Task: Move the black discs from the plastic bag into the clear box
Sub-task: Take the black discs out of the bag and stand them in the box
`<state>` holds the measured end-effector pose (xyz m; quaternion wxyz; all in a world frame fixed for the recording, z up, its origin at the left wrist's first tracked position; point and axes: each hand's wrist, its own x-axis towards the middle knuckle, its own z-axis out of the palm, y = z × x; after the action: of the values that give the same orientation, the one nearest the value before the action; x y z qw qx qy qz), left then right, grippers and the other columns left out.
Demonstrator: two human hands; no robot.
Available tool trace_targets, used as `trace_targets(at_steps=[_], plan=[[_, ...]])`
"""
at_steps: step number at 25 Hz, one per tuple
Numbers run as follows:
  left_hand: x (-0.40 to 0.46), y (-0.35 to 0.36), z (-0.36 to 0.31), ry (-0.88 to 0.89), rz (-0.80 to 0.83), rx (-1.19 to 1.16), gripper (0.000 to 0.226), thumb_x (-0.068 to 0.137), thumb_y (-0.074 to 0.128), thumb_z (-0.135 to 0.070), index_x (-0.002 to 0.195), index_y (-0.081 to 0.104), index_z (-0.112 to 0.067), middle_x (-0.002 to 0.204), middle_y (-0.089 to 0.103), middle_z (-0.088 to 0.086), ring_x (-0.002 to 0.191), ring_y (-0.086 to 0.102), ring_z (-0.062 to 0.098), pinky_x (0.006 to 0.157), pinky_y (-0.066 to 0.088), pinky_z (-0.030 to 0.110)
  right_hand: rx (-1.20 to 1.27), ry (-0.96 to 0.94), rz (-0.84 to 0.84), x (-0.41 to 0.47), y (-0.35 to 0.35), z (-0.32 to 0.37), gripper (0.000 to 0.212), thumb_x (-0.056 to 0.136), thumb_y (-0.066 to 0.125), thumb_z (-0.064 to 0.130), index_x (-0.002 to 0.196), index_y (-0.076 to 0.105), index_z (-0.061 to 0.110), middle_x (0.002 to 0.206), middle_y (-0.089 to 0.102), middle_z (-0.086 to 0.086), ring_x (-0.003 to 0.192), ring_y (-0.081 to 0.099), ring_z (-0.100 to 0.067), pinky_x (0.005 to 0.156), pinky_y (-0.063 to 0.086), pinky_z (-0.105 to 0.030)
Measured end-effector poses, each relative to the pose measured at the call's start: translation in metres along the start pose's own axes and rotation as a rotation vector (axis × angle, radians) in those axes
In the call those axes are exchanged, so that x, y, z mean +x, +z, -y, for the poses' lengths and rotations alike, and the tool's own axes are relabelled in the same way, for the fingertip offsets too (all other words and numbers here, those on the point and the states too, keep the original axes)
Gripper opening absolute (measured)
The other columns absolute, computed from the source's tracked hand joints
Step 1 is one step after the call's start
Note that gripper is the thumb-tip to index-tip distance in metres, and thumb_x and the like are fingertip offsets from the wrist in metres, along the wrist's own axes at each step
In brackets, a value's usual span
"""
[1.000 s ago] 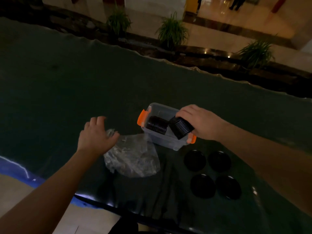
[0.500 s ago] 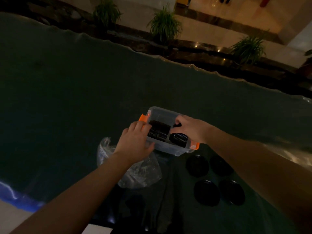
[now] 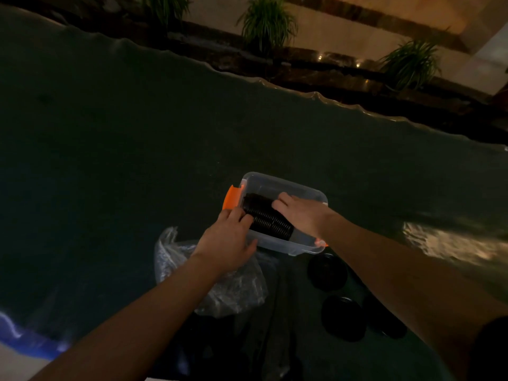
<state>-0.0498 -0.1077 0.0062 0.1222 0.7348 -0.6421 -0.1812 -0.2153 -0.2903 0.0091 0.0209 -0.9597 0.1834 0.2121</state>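
A clear box [image 3: 299, 188] with orange latches stands on the dark table. Inside it lies a row of stacked black discs [image 3: 265, 218] on edge. My left hand [image 3: 229, 243] reaches over the box's near left wall, fingers on the left side of the row. My right hand [image 3: 301, 214] lies on the right side of the row, fingers pressing on it. Between them the two hands hold the row together. The crumpled plastic bag [image 3: 236, 287] lies flat below my left wrist; I cannot tell whether anything is inside.
Several flat black round lids [image 3: 343, 317] lie on the table right of the bag, near my right forearm. The dark cloth-covered table [image 3: 110, 147] stretches far left and back. Potted plants [image 3: 268, 20] stand beyond its far edge, and a blue strip [image 3: 24, 339] marks the near left edge.
My left hand left the bag and came to the box. My right hand laid its stack of discs down beside the first stack; both stacks now form one row.
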Motion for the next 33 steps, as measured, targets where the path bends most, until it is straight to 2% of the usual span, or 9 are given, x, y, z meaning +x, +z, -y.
trace_targets(at_steps=[5,9,17,23,25,29,33], plan=[[0.000,0.005,0.003,0.015,0.018,-0.008,0.045,0.092,0.056,-0.045,0.130,0.053,-0.020,0.136,0.047,0.004,0.128,0.041,0.025,0.099,0.051,0.042,-0.028,0.069,-0.015,0.011,0.005,-0.002,0.072,0.084,0.073,0.015,0.141,0.029,0.023,0.134,0.040,-0.010,0.114,0.053,-0.029,0.080,0.056,-0.042],[0.000,0.005,0.004,0.030,0.019,-0.016,0.045,0.091,0.057,-0.045,0.129,0.054,-0.021,0.135,0.047,0.004,0.128,0.041,0.025,0.099,0.050,0.043,0.038,0.130,0.006,0.010,0.003,-0.009,0.078,0.087,0.070,0.013,0.147,0.022,0.025,0.138,0.036,-0.010,0.114,0.055,-0.031,0.086,0.056,-0.048],[-0.002,0.002,0.005,0.034,0.008,-0.012,0.052,0.090,0.058,-0.047,0.134,0.045,-0.023,0.141,0.042,0.004,0.127,0.044,0.026,0.097,0.052,0.042,0.095,0.170,-0.046,0.002,0.008,-0.002,0.078,0.085,0.073,0.012,0.146,0.026,0.024,0.138,0.043,-0.008,0.121,0.051,-0.028,0.093,0.053,-0.046],[-0.001,-0.004,0.005,0.056,0.005,0.038,0.060,0.087,0.058,-0.054,0.138,0.039,-0.028,0.152,0.036,0.005,0.135,0.041,0.028,0.102,0.048,0.049,0.094,0.222,0.019,-0.014,0.003,0.001,0.116,0.060,0.093,0.012,0.150,0.021,0.024,0.143,0.042,-0.007,0.129,0.046,-0.026,0.103,0.047,-0.044],[-0.003,-0.006,0.005,0.060,0.001,0.060,0.061,0.085,0.058,-0.057,0.136,0.039,-0.029,0.152,0.036,0.006,0.137,0.039,0.029,0.104,0.046,0.051,0.105,0.234,0.040,-0.021,-0.006,0.003,0.121,0.055,0.094,0.008,0.151,0.022,0.022,0.144,0.041,-0.008,0.130,0.046,-0.028,0.101,0.047,-0.045],[0.000,-0.013,0.002,0.079,-0.038,0.093,0.065,0.083,0.056,-0.062,0.137,0.041,-0.028,0.152,0.036,0.007,0.144,0.030,0.031,0.113,0.037,0.056,0.130,0.276,-0.011,-0.045,-0.025,0.004,0.119,0.055,0.096,0.009,0.150,0.025,0.021,0.144,0.043,-0.009,0.130,0.045,-0.029,0.098,0.051,-0.046],[0.011,-0.024,-0.013,0.169,-0.065,0.087,0.073,0.084,0.053,-0.063,0.144,0.038,-0.025,0.152,0.039,0.008,0.146,0.027,0.031,0.118,0.028,0.054,0.185,0.367,-0.264,-0.081,-0.038,0.001,0.081,0.086,0.076,0.014,0.151,0.030,0.021,0.136,0.051,-0.009,0.121,0.054,-0.028,0.090,0.055,-0.045]])
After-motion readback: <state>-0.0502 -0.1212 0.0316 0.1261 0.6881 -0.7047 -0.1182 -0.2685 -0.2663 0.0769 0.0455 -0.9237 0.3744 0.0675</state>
